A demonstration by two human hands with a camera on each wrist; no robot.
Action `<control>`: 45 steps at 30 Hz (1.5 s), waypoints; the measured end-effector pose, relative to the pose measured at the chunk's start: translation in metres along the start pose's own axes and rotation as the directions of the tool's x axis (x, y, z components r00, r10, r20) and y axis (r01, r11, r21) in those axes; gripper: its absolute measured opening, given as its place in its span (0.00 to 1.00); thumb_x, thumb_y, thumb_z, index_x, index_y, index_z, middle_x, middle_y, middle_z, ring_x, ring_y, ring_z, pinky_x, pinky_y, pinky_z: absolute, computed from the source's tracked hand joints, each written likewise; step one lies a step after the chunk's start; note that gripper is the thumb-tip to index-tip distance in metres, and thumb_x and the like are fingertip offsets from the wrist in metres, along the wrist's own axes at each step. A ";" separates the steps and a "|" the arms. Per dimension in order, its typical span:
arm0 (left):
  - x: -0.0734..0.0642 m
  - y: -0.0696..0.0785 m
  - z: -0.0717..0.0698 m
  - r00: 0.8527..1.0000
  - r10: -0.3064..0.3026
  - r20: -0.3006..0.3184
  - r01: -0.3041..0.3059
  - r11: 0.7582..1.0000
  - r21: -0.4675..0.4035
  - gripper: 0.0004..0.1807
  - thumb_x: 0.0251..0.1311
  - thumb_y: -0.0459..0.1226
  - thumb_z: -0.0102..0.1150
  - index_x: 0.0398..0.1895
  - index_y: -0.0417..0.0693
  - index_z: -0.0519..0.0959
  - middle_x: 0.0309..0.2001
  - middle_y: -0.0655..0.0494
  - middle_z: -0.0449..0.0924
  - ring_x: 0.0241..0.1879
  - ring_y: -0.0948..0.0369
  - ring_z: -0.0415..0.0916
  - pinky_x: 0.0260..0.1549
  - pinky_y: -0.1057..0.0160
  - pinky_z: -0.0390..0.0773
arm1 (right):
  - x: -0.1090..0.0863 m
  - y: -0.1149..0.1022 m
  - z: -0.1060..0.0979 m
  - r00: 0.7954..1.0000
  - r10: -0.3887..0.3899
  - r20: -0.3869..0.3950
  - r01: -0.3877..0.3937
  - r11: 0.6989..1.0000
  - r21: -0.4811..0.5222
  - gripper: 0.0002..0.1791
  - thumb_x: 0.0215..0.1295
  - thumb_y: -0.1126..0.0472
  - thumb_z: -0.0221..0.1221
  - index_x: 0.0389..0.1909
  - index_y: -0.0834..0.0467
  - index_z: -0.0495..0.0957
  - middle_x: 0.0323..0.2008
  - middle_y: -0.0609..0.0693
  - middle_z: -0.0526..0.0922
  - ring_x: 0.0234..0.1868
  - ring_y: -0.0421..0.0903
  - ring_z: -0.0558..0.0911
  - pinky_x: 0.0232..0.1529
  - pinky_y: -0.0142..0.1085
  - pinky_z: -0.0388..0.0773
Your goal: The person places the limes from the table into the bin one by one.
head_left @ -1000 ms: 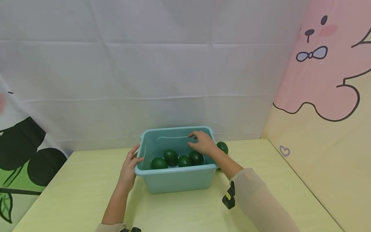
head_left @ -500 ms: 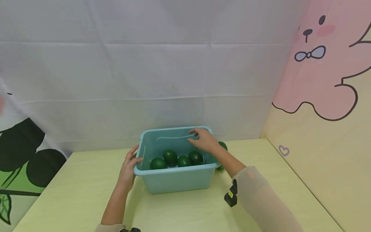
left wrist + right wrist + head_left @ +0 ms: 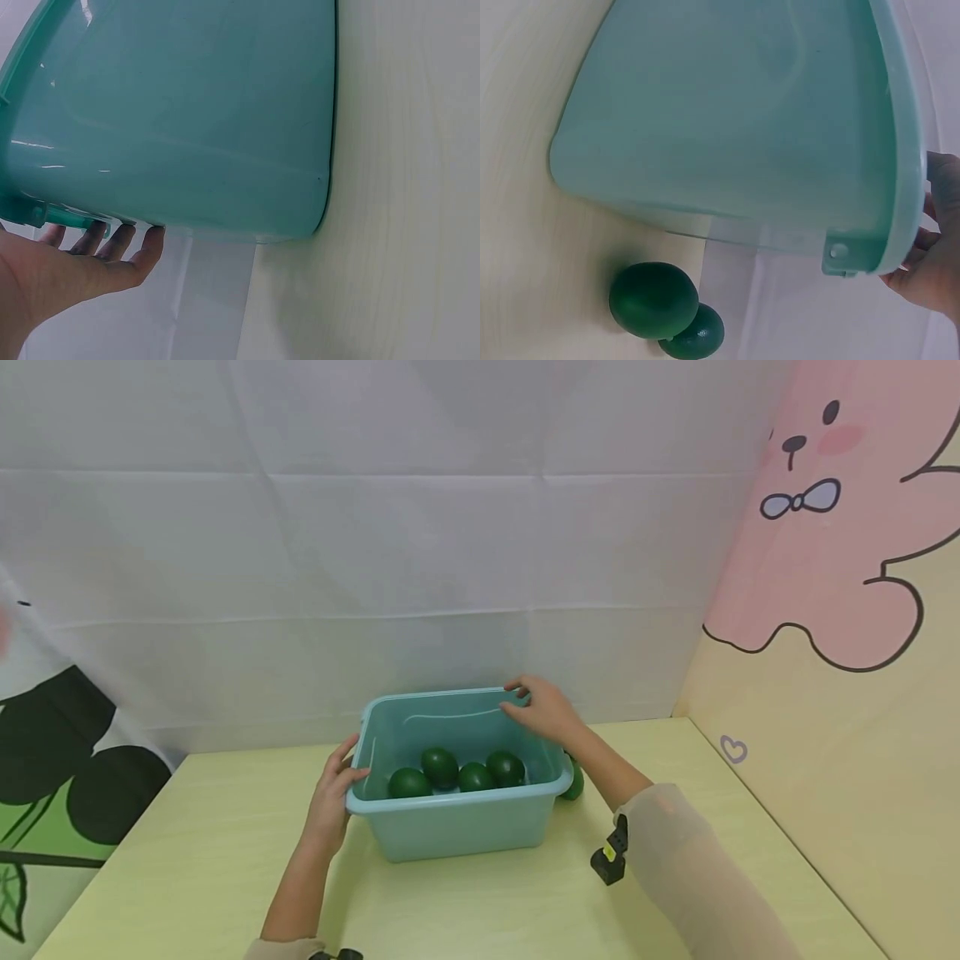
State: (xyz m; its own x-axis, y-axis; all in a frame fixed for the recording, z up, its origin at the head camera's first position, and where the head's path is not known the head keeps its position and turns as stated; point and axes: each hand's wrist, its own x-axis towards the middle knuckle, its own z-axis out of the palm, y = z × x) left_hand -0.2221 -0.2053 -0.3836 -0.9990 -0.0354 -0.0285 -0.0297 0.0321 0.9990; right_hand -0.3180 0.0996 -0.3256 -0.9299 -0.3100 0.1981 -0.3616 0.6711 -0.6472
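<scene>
A light blue plastic bin (image 3: 465, 831) stands on the table, with several dark green oval fruits (image 3: 440, 767) lying along its bottom. At the bin's left side my left hand (image 3: 328, 793) grips the rim, thumb over the edge and fingers against the outer wall; the left wrist view shows those fingers (image 3: 146, 251) under the bin's lip. My right hand (image 3: 547, 708) is over the back right corner, fingers loosely bent and holding nothing. In the right wrist view part of it shows behind the rim (image 3: 907, 150).
Two more green fruits (image 3: 654, 300) lie on the table outside the bin's right wall; in the head view one fruit (image 3: 573, 779) shows beside the bin, partly covered by the forearm. A white cloth (image 3: 420, 543) hangs behind the table (image 3: 465, 910), and a printed panel (image 3: 817, 760) borders the right.
My right hand has moved right and slightly back, from over the inside of the bin to its back right corner. The left hand and the fruits in the bin stay put.
</scene>
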 end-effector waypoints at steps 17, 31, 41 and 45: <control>-0.001 0.001 0.000 1.000 -0.007 -0.011 0.007 1.000 0.000 0.33 0.67 0.34 0.38 0.74 0.56 0.44 0.72 0.45 0.46 0.65 0.48 0.54 0.46 0.68 0.70 | -0.012 0.018 -0.029 0.999 -0.007 -0.052 0.005 0.999 -0.044 0.22 0.65 0.53 0.54 0.57 0.59 0.73 0.55 0.62 0.75 0.49 0.56 0.78 0.47 0.48 0.75; 0.000 -0.001 0.000 1.000 0.001 -0.007 -0.001 1.000 0.000 0.33 0.66 0.34 0.37 0.74 0.55 0.45 0.72 0.45 0.47 0.65 0.47 0.54 0.45 0.69 0.69 | -0.019 0.046 -0.034 0.995 0.046 -0.085 -0.050 0.997 -0.051 0.23 0.65 0.52 0.53 0.56 0.60 0.73 0.54 0.62 0.75 0.48 0.58 0.78 0.47 0.49 0.75; 0.000 0.000 0.001 1.000 0.007 0.000 -0.007 1.000 -0.001 0.33 0.66 0.34 0.38 0.74 0.55 0.45 0.71 0.45 0.48 0.65 0.47 0.54 0.46 0.68 0.70 | -0.028 0.065 -0.035 0.995 0.056 -0.083 -0.059 0.998 -0.038 0.23 0.65 0.52 0.53 0.56 0.62 0.72 0.55 0.65 0.73 0.48 0.59 0.78 0.47 0.50 0.75; 0.000 0.000 0.002 1.000 0.012 0.002 -0.012 1.000 -0.007 0.33 0.66 0.34 0.38 0.74 0.54 0.45 0.72 0.46 0.47 0.65 0.47 0.54 0.47 0.68 0.70 | -0.031 0.074 -0.032 0.995 0.066 -0.077 -0.071 0.996 -0.052 0.23 0.65 0.52 0.53 0.55 0.62 0.73 0.54 0.65 0.74 0.47 0.59 0.78 0.46 0.50 0.75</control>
State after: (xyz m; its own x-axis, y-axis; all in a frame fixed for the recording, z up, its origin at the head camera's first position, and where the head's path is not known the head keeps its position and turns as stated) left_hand -0.2224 -0.2032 -0.3834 -0.9993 -0.0332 -0.0166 -0.0175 0.0257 0.9995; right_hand -0.3177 0.1807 -0.3557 -0.9543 -0.2121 0.2105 -0.2981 0.7251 -0.6208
